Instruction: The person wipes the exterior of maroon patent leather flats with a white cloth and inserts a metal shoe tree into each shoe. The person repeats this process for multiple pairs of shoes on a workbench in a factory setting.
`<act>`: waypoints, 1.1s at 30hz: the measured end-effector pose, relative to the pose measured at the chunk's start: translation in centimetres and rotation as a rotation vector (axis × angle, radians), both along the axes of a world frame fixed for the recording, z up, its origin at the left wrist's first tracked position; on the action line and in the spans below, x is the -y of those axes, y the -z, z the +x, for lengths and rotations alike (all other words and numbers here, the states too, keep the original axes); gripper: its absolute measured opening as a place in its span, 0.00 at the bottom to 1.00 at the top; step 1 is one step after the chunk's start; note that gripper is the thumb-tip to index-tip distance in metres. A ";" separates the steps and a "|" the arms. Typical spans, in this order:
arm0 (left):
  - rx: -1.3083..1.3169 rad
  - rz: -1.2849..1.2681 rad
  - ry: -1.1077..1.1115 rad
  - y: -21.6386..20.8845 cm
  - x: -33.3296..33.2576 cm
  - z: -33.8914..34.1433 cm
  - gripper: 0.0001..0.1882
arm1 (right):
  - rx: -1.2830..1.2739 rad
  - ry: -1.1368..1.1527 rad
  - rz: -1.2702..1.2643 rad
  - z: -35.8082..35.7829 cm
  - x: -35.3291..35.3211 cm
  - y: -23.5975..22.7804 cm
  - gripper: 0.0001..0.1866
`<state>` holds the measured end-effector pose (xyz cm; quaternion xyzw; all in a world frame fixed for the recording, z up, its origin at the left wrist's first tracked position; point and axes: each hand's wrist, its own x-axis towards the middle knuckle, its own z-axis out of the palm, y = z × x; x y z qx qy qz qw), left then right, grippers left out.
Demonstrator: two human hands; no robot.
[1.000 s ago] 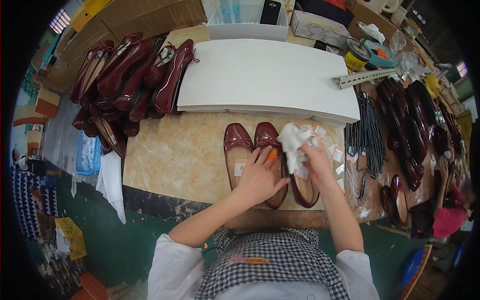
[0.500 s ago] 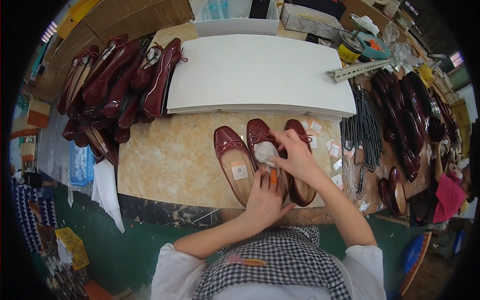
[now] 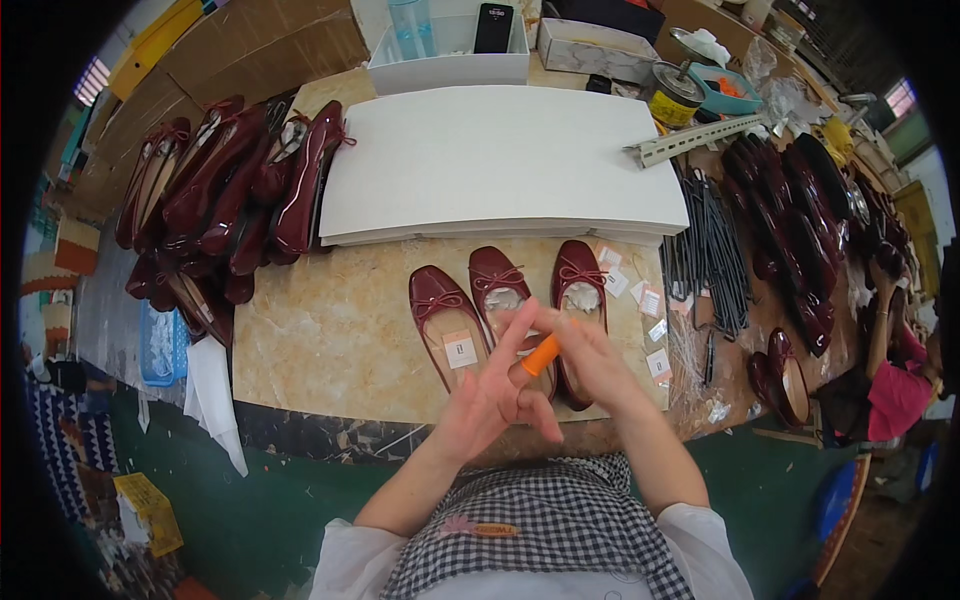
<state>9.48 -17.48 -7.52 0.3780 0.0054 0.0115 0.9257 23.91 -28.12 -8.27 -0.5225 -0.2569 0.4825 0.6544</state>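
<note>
Three dark red patent ballet flats with bows stand side by side on the marbled tabletop before me. A small white card (image 3: 460,350) lies inside the left flat (image 3: 436,290). White crumpled paper fills the toe openings of the middle flat (image 3: 495,268) and the right flat (image 3: 578,265). Over the shoes' heel ends, my left hand (image 3: 482,400) is open, fingers apart, with an orange finger cot (image 3: 541,356) on one finger. My right hand (image 3: 600,370) meets it from the right, its fingers closed about the cot. The hands partly hide the middle and right flats.
A broad stack of white sheets (image 3: 500,160) lies beyond the shoes. Dark red flats are heaped at left (image 3: 225,190) and right (image 3: 790,230). Black cords (image 3: 708,250), loose tags (image 3: 650,300) and a metal strip (image 3: 695,142) lie right. A co-worker's pink sleeve (image 3: 897,400) shows at far right.
My hands have left the middle flat and its paper and come together above the shoes. The right hand has moved nearer to me, onto the orange finger cot. The view has shifted slightly.
</note>
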 end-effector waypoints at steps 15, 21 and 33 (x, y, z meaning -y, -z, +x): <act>-0.125 -0.312 0.083 0.9 0.9 -1.2 0.22 | 0.446 -0.271 0.104 -2.0 3.6 -3.1 0.19; -0.263 -0.078 0.140 -0.6 2.0 -0.9 0.17 | 0.173 -0.295 -0.160 -0.2 5.9 -1.9 0.12; -0.091 0.215 0.368 -0.5 2.4 -0.7 0.17 | 0.755 -0.255 -0.160 -1.1 4.4 -3.0 0.11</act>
